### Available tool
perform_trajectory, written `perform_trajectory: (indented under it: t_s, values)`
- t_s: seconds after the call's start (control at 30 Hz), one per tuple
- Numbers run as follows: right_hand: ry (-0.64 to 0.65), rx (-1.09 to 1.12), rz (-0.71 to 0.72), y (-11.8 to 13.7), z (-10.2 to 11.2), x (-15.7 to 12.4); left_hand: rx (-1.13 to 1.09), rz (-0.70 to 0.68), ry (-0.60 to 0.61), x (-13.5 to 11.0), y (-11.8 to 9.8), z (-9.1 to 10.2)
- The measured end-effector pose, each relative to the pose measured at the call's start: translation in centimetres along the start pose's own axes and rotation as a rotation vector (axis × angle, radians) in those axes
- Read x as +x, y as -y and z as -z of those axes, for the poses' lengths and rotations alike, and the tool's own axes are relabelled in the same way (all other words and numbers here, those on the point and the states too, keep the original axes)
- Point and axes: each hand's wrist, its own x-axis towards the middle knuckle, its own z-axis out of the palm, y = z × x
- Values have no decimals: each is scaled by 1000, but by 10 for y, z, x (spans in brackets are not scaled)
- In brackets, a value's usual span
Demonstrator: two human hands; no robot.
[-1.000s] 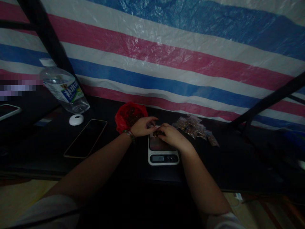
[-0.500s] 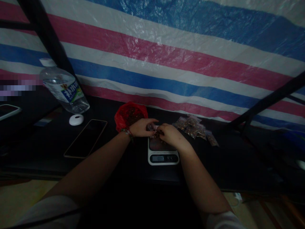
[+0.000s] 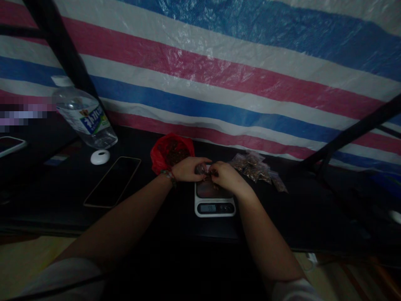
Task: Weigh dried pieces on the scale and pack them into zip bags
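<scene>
A striped tarp point(image 3: 219, 71) is hanging behind a dark table point(image 3: 62, 196), where a bottle point(image 3: 83, 115) and phone point(image 3: 112, 181) are lying far left. A scale point(image 3: 214, 200) is sitting centre, readout facing near. Above it, the left hand point(image 3: 188, 169) and right hand point(image 3: 227, 177) are pinching a small packet point(image 3: 205, 170) between curled fingers, a red bag point(image 3: 171, 152) just left, filled packets point(image 3: 255, 167) piled right.

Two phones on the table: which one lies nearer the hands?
The gold-edged phone, flat and screen dark, just right of the white puck. The other phone sits at the far left edge, past the water bottle.
</scene>
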Motion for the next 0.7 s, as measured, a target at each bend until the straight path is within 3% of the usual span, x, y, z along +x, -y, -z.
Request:
perform_trajectory:
  t_s: [0.7]
  values:
    - [28, 0, -59, 5, 2, 6, -157, 26, -102, -1, -1, -7]
